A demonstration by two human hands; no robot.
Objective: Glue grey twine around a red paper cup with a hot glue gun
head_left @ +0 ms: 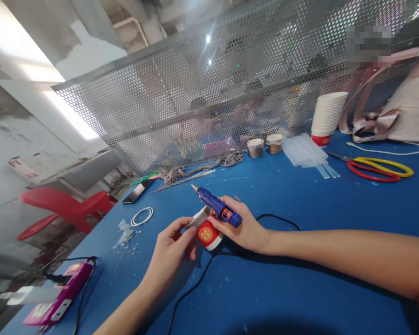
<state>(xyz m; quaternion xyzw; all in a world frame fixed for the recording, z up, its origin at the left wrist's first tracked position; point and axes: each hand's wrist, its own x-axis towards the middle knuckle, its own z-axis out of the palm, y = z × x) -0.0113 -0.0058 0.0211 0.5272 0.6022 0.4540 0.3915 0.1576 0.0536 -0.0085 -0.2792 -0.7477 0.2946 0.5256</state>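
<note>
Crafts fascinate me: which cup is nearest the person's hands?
The single red-and-white cup by the glue gun; stacked cups and two small cups stand farther back.

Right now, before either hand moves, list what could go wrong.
The glue gun in the right hand, if hot, might burn the left hand holding the paper cup close by. The black cable lying beside the right forearm could catch and tug.

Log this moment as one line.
left hand: holding red-and-white cup | right hand: holding blue glue gun | blue table: scissors, cup stack, grey cord
</note>
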